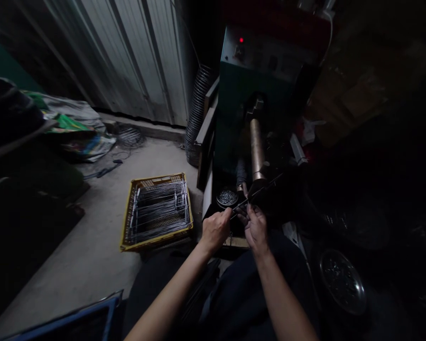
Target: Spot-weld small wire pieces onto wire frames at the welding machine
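My left hand (pixel 216 229) is closed around one end of a thin wire frame (pixel 240 204) in front of the machine. The fingers of my right hand (pixel 254 225) pinch the same wire piece farther right, near the lower end of a copper-coloured cylinder (pixel 257 149). Just beyond my left hand is a round dish (pixel 226 198) filled with small shiny metal parts. The machine (pixel 230 109) has a lit red lamp at its top. Dark shadow hides the far part of the wire piece.
A yellow crate (pixel 127 222) holding many wire frames stands on the floor at the left. Behind it, a coiled hose (pixel 196 113) leans beside boards. A round metal tray (pixel 342 282) is at the lower right, a blue frame (pixel 110 310) at the lower left.
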Available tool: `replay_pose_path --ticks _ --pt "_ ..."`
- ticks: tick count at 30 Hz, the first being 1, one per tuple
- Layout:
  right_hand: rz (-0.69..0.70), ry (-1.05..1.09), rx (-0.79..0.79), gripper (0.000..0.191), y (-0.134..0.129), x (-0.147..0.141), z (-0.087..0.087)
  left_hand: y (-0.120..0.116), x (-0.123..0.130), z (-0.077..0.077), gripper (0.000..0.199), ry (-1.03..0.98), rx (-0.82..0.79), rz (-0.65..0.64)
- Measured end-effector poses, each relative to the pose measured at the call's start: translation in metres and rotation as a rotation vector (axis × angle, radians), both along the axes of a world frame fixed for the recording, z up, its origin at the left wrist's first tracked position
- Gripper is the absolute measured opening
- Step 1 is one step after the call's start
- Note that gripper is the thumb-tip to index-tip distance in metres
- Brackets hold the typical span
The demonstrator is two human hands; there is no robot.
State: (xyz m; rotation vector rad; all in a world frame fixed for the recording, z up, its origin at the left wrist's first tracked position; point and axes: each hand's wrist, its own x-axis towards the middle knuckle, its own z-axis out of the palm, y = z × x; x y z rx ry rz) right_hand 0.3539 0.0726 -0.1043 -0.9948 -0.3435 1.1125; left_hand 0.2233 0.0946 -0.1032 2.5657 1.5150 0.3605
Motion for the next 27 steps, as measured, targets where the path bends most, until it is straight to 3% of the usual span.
replay_pose_path --ticks 10,17,22,27 --pt "0.012 0.002 0.001 0.037 0.002 -0.002 0.006 0.007 -0.001 -0.003 0.027 -0.012 0.032 -0.011" --pt "-0.042 -0.273 -0.023 0.041 0.005 0.006 -0.001 0.019 0.0 0.002 0.028 -0.05 0.037 -0.079" --pt "-0.11 -0.463 -0.021 0.033 0.007 0.017 -0.001 0.031 0.01 0.008 0.027 -0.085 0.036 -0.114" --pt "-0.13 -0.494 -0.032 0.033 0.01 0.023 -0.003 0.038 0.016 0.008 0.029 -0.087 0.031 -0.139"
